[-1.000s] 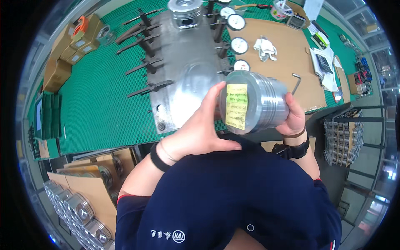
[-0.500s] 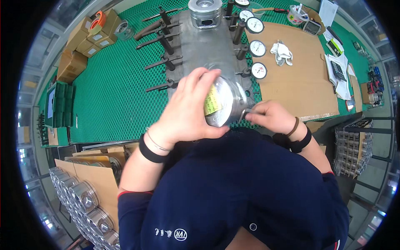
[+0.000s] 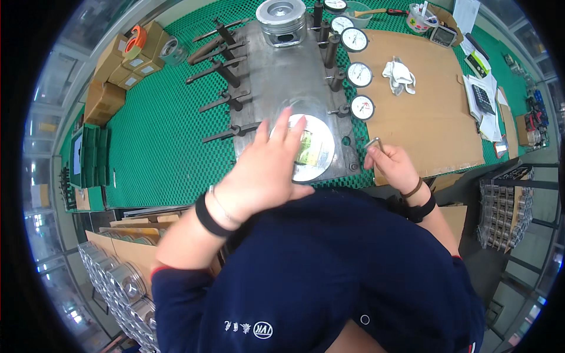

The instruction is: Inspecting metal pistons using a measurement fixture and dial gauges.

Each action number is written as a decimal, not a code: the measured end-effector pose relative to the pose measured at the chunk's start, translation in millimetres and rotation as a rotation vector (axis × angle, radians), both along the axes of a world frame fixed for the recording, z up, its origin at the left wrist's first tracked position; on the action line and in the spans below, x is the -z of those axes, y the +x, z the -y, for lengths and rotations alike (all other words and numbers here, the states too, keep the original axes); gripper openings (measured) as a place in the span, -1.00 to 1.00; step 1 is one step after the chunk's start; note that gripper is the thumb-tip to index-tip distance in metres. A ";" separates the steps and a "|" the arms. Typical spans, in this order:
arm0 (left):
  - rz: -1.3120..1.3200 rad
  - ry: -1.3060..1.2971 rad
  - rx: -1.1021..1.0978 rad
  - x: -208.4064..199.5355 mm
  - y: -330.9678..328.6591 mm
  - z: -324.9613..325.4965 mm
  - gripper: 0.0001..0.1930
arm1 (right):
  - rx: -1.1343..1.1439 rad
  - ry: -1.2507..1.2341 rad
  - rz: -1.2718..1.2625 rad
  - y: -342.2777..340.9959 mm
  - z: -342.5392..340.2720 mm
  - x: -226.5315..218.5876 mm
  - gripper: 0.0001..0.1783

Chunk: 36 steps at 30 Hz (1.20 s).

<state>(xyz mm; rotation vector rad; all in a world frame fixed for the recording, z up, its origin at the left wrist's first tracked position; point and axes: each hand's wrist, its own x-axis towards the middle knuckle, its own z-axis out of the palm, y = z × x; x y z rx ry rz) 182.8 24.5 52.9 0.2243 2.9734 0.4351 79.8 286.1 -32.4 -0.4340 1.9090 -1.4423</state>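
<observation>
A silver piston [image 3: 322,154] stands crown up on the near end of the metal plate [image 3: 281,76], with a yellow-green note on its top. Over its left side lies my left hand [image 3: 259,167], open, fingers spread and slightly blurred; whether the fingertips press on the crown I cannot tell. My right hand [image 3: 395,167] is closed on a thin bent metal rod [image 3: 374,142], to the right of the plate. The rod's bent end sticks up past the fingers, apart from the piston. A second piston [image 3: 281,20] stands at the plate's far end.
Dark posts and clamp arms [image 3: 235,130] line the plate's left side. Several dial gauges [image 3: 359,75] line its right. A white cloth [image 3: 399,76] lies on cardboard [image 3: 426,126]. Cardboard boxes [image 3: 105,103] sit on the green mat [image 3: 159,141]; more pistons [image 3: 126,282] are stacked lower left.
The piston, tilted in my hands before, now stands crown up on the plate. My left hand has loosened and spread. My right hand has drawn away rightward with the bent rod.
</observation>
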 end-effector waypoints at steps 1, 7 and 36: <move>-0.011 0.063 -0.118 3.0 10.0 -2.6 0.11 | 0.024 -0.060 -0.004 1.0 0.6 4.8 -0.64; -0.198 0.196 -0.332 33.5 6.4 -16.4 0.08 | -0.019 -0.054 -0.014 -0.5 21.1 -1.4 -0.67; -0.331 0.256 -0.254 68.5 -3.7 24.9 -0.07 | -0.211 0.150 -0.026 0.3 59.7 8.5 -0.41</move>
